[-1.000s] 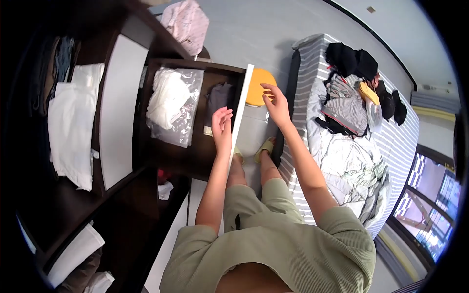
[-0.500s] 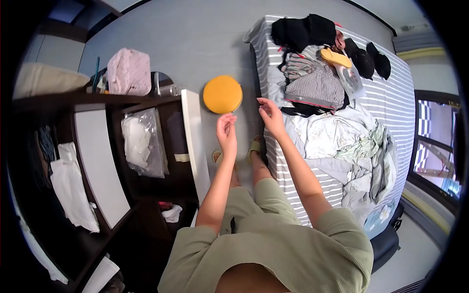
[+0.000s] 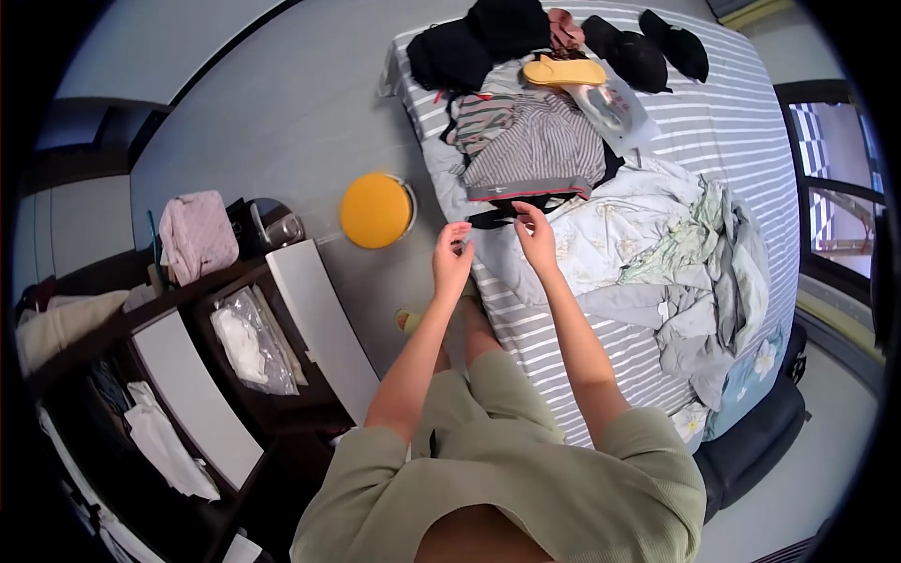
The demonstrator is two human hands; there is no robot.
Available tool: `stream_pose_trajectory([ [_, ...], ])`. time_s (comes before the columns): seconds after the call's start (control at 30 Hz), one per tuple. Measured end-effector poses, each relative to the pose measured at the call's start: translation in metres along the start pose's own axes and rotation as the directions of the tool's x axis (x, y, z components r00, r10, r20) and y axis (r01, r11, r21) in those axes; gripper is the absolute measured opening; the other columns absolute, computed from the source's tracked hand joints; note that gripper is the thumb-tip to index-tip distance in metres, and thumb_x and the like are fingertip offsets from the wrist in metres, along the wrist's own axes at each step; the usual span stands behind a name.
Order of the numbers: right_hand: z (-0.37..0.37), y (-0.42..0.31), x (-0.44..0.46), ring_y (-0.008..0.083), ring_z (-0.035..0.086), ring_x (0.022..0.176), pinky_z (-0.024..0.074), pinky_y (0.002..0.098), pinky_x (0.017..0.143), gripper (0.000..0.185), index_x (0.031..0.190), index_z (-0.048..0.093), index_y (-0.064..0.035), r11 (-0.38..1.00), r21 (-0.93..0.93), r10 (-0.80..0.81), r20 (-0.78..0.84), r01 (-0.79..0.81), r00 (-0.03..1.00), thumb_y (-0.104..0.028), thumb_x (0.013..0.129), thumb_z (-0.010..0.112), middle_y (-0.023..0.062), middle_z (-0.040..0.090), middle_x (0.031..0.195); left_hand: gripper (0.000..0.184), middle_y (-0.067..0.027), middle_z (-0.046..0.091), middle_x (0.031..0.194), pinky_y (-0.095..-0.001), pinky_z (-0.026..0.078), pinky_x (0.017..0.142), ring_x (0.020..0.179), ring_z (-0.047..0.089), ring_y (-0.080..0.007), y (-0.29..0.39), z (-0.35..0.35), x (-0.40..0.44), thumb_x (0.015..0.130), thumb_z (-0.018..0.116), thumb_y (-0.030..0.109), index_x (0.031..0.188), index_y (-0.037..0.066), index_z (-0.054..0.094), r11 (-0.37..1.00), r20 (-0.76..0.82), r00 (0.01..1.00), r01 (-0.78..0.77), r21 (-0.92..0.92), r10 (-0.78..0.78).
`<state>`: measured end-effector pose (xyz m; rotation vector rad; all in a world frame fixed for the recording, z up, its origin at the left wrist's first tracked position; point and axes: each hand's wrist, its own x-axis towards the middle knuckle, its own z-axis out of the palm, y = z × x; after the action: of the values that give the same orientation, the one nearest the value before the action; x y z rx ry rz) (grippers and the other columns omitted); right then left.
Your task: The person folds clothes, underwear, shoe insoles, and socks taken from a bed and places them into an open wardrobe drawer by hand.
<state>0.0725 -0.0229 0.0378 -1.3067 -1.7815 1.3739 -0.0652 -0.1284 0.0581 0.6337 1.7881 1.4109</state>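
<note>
My left hand hovers by the near left edge of the bed, its fingers loosely curved and apart, with nothing in them. To its right, my right hand is held over the bed with fingers parted and no object in its grasp. Just past both hands lies a black piece of clothing, partly under a grey striped garment with a red-edged waistband. Whether my right fingertips touch the black cloth, I cannot tell. A pale patterned sheet lies crumpled beside my right hand.
A round yellow stool stands on the floor left of the striped bed. Black caps, a yellow slipper-shaped item and dark clothes lie at the bed's far end. Open shelving holds bagged white cloth.
The view has swung to the right, toward the bed. My hands have come closer together and now reach the bed's edge beside the clothes. Neither has taken hold of anything.
</note>
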Motion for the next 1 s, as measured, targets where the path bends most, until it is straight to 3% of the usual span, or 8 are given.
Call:
stream_pose_trajectory([
  [0.23, -0.051, 0.049, 0.021, 0.0190, 0.058, 0.083, 0.0446, 0.0293, 0.069, 0.035, 0.105, 0.056, -0.0088, 0.993, -0.061, 0.085, -0.227, -0.101, 0.970, -0.002, 0.072, 0.056, 0.0077, 0.059, 0.097, 0.030, -0.0057, 0.056, 0.093, -0.0341, 0.044, 0.076, 0.087, 0.054, -0.0247, -0.004, 0.065, 0.035, 0.064, 0.064, 0.004, 0.093, 0.010, 0.055, 0.920, 0.157, 0.977, -0.189, 0.344, 0.142],
  [0.33, -0.068, 0.058, 0.031, 0.0158, 0.056, 0.083, 0.0438, 0.0282, 0.073, 0.037, 0.107, 0.055, -0.0109, 0.988, -0.082, 0.104, -0.274, -0.131, 0.956, -0.001, 0.071, 0.056, 0.0038, 0.057, 0.093, 0.031, -0.0056, 0.056, 0.092, -0.0359, 0.043, 0.076, 0.089, 0.053, -0.0265, -0.003, 0.085, 0.049, 0.064, 0.064, 0.006, 0.092, 0.010, 0.054, 0.787, 0.235, 0.940, -0.336, 0.517, 0.247],
  [0.47, -0.082, 0.058, 0.045, 0.0175, 0.053, 0.086, 0.0448, 0.0304, 0.072, 0.048, 0.114, 0.049, -0.0123, 0.977, -0.129, 0.101, -0.414, -0.168, 0.905, -0.001, 0.068, 0.058, 0.0080, 0.047, 0.103, 0.032, -0.0043, 0.054, 0.093, -0.0350, 0.042, 0.079, 0.092, 0.051, -0.0267, -0.017, 0.106, 0.068, 0.062, 0.065, 0.007, 0.093, 0.010, 0.054, 0.676, 0.267, 0.932, -0.363, 0.642, 0.247],
  [0.6, -0.092, 0.074, 0.057, 0.0296, 0.047, 0.099, 0.0398, 0.0350, 0.086, 0.055, 0.116, 0.047, -0.0104, 0.954, -0.280, -0.032, -0.446, -0.106, 0.895, 0.000, 0.063, 0.058, 0.0144, 0.042, 0.111, 0.045, -0.0061, 0.052, 0.099, -0.0386, 0.038, 0.084, 0.097, 0.047, -0.0271, -0.029, 0.125, 0.082, 0.060, 0.068, 0.008, 0.102, 0.012, 0.051, 0.583, 0.244, 0.937, -0.346, 0.736, 0.248],
  [0.73, -0.094, 0.087, 0.070, 0.0323, 0.045, 0.103, 0.0382, 0.0362, 0.089, 0.053, 0.113, 0.050, -0.0094, 0.971, -0.230, -0.029, -0.401, -0.070, 0.916, -0.003, 0.062, 0.062, 0.0156, 0.045, 0.108, 0.049, -0.0091, 0.047, 0.100, -0.0385, 0.037, 0.085, 0.100, 0.045, -0.0281, -0.033, 0.135, 0.090, 0.059, 0.071, 0.014, 0.103, 0.011, 0.049, 0.439, 0.302, 0.916, -0.393, 0.808, 0.263],
  [0.87, -0.093, 0.100, 0.080, 0.0291, 0.051, 0.088, 0.0416, 0.0352, 0.078, 0.037, 0.102, 0.054, -0.0068, 0.975, -0.190, 0.035, -0.370, -0.112, 0.928, -0.008, 0.066, 0.063, 0.0123, 0.053, 0.094, 0.048, -0.0101, 0.045, 0.096, -0.0386, 0.037, 0.084, 0.096, 0.045, -0.0286, -0.040, 0.145, 0.099, 0.060, 0.071, 0.018, 0.102, 0.009, 0.047, 0.345, 0.308, 0.905, -0.401, 0.849, 0.294],
  [0.9, -0.094, 0.093, 0.082, 0.0274, 0.052, 0.080, 0.0418, 0.0352, 0.072, 0.027, 0.094, 0.055, -0.0059, 0.970, -0.232, -0.031, -0.408, -0.070, 0.912, -0.009, 0.068, 0.063, 0.0105, 0.055, 0.083, 0.048, -0.0101, 0.045, 0.095, -0.0388, 0.037, 0.083, 0.095, 0.045, -0.0287, -0.041, 0.148, 0.101, 0.061, 0.070, 0.019, 0.101, 0.009, 0.046, 0.310, 0.308, 0.912, -0.385, 0.869, 0.269],
  [1.0, -0.100, 0.083, 0.084, 0.0267, 0.053, 0.078, 0.0417, 0.0354, 0.071, 0.020, 0.089, 0.056, -0.0058, 0.967, -0.242, -0.019, -0.373, -0.078, 0.928, -0.009, 0.070, 0.062, 0.0095, 0.054, 0.076, 0.047, -0.0097, 0.045, 0.093, -0.0389, 0.038, 0.081, 0.093, 0.045, -0.0286, -0.041, 0.151, 0.099, 0.061, 0.070, 0.019, 0.099, 0.008, 0.045, 0.261, 0.307, 0.914, -0.374, 0.890, 0.263],
])
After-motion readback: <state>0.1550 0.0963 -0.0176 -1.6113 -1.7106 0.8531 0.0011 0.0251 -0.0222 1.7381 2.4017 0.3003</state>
